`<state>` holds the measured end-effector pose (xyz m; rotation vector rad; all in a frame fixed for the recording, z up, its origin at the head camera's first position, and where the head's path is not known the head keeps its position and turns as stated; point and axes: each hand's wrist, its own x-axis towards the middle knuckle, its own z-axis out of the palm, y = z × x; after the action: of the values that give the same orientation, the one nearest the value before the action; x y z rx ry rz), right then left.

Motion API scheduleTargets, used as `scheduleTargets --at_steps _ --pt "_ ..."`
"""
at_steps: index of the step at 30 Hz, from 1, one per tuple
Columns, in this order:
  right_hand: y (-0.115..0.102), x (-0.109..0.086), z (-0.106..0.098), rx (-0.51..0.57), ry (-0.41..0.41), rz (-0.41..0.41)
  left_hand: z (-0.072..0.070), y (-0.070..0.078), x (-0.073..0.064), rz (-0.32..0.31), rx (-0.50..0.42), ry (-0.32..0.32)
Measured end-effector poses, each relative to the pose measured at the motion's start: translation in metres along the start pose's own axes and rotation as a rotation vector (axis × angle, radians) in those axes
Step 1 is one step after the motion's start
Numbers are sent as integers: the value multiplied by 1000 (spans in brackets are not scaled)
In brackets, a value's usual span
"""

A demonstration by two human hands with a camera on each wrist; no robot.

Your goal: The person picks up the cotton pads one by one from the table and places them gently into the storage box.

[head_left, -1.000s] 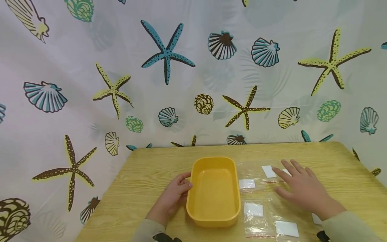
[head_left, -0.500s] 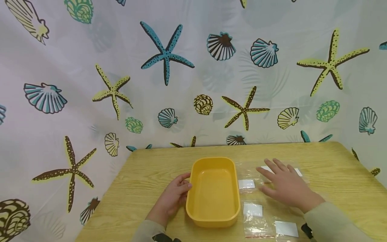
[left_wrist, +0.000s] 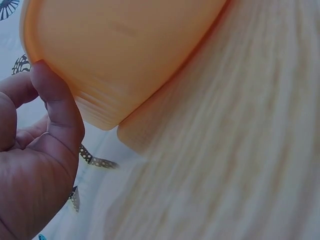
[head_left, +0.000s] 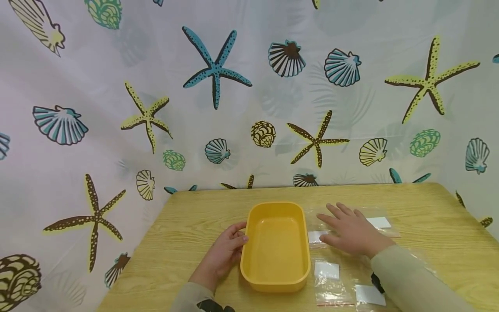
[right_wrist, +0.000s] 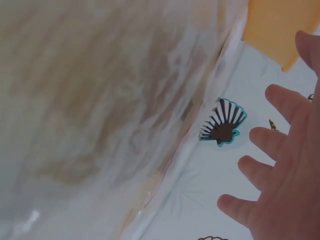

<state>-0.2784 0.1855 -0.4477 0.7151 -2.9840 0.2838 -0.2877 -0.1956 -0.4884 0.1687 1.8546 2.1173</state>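
R hand (head_left: 349, 232) has shifted left vs a sec ago, now over the clear bags (head_left: 331, 284) nearer the yellow tub (head_left: 275, 284), fingers spread n' straight-ish. L hand (head_left: 226, 249) hasn't budged, pinching the tub's L side; tub's on the table (head_left: 195, 216) btwn both hands.

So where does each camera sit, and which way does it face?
Head: on the person's head, facing forward and down over wood-grain table, yellow plastic tub, clear plastic bags and seashell-print curtain; left hand, right hand and sleeves show.
Left wrist: on that wrist, facing the tub's side and table; left hand shows.
Right wrist: on that wrist, facing table and curtain; right hand shows.
Both wrist views share tub and curtain.
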Motion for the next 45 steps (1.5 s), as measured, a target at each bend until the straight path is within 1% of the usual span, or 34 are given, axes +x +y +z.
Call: scheduleTargets --at_steps 4,9,16,20,23,28,31,34,36,39,45 --pt "1 11 4 2 -52 17 0 1 0 -4 -7 0" --pt "3 21 9 6 -99 42 -1 2 2 5 -3 -10" --pt "1 30 8 -1 -199 43 -1 1 2 6 -10 -15" --pt "0 33 8 -13 -236 47 -1 0 2 14 -22 -16" --pt "1 35 7 -30 -236 54 -1 0 3 23 -20 -20" --pt "1 39 5 -23 -229 53 -1 1 1 27 -10 -7" --pt "1 37 5 -17 -265 74 0 2 1 34 -5 -14" --pt "0 34 5 -3 -308 107 -1 2 1 27 -3 -14" --pt "0 31 6 7 -319 113 -1 1 1 19 4 -10" --pt "-1 29 7 0 -312 113 -2 0 1 7 16 0" --pt "-1 28 10 -33 -290 109 -4 -2 2 -3 15 -14"
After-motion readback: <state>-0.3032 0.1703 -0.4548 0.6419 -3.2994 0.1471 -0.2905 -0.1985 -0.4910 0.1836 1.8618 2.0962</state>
